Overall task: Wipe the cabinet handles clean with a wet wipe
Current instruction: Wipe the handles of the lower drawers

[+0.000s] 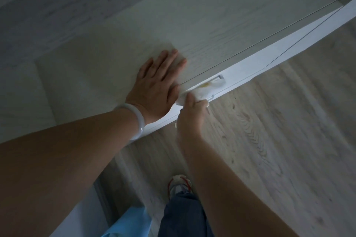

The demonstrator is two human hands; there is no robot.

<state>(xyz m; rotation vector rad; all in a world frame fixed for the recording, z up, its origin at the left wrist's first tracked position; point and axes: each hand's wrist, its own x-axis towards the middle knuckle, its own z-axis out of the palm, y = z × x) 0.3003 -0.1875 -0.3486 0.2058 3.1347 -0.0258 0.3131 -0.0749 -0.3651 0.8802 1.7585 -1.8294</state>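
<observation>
Your left hand point(157, 84): fingers straight, flat on the cabinet top point(115, 44). Your right hand point(192, 113): grasping the wet wipe point(204, 90), pressed on the handle point(219, 77) at the white cabinet front point(289, 44), just right of your left hand.

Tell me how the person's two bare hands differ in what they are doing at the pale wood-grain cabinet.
The left hand lies flat with straight fingers on the cabinet top, holding nothing; the right hand curls round a crumpled white wet wipe against the silver metal handle on the cabinet's white front. The left wrist wears a pale, glassy bangle; the right wrist is bare. Both arms are bare and reach the same cabinet.
</observation>
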